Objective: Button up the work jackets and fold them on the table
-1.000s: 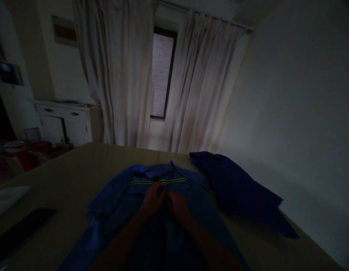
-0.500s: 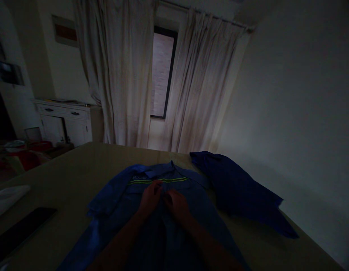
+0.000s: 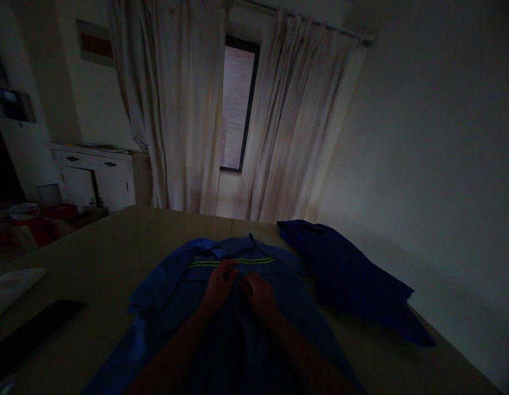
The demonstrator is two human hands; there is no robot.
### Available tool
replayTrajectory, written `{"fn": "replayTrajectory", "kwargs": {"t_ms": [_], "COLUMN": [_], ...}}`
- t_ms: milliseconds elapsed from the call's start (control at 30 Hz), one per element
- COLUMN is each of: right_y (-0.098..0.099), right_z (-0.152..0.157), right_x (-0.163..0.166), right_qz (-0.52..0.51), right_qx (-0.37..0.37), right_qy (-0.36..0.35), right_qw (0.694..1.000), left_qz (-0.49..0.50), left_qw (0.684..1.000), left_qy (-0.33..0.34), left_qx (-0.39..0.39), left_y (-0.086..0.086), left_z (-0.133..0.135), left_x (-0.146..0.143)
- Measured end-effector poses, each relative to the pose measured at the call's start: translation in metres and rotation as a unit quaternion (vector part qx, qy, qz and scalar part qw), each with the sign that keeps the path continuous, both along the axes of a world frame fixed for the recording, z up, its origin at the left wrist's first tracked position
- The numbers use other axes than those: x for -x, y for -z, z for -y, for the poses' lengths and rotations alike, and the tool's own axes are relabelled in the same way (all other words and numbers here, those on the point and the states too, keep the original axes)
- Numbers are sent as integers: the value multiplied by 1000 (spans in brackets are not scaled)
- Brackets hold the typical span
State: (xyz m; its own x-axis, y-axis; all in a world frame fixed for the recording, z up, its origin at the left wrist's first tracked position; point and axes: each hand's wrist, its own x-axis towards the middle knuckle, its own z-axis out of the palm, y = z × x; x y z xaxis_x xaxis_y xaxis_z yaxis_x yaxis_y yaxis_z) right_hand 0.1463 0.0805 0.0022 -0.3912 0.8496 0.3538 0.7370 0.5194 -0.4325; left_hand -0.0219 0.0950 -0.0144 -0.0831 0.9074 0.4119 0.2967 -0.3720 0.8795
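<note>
A blue work jacket (image 3: 172, 291) with yellow-green stripes across its chest lies spread on the table, collar at the far end. At the middle of its front, just below the stripes, my left hand (image 3: 222, 282) has its fingers closed on the front edge. Close beside it, my right hand (image 3: 257, 293) is curled with fingertips pinched at the same front opening. Dim light and the fingers hide any fastener between them. Below the hands the jacket front parts in a dark gap.
A dark blue folded garment (image 3: 348, 274) lies to the right by the wall. On the left are a black phone-like slab (image 3: 35, 334) and a white packet (image 3: 13, 288) on the table (image 3: 155, 225). A white cabinet (image 3: 101, 175) and curtains (image 3: 188, 120) stand behind.
Both hands stay at the jacket's front with only slight finger movement. The gap between the fingertips is a little wider. The jacket and other things keep their places.
</note>
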Motion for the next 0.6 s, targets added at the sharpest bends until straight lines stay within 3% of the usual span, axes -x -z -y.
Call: {"fn": "replayTrajectory", "kwargs": {"t_ms": [167,267,433,533,600], "right_y": [0,0,1,4,8], "right_z": [-4,-2,3,3,2], "right_x": [-1,0,2,1,2], "right_qz": [-3,9,41,36,22], "right_qx": [39,45,50,53,58], "right_qy": [63,50,11,-2,-7], "right_qw": [997,998,998,998,998], "left_qz": [-15,-142,-316,-426,-442], "left_qw": [999,989,946,892,879], "left_qy": [41,36,-59,-117,-135], "left_qx": [-6,14,44,96,116], "left_y": [0,-3,-12,-18,-25], "left_z": [-2,-10,-45,-79,-107], "left_x": [-5,3,45,78,99]}}
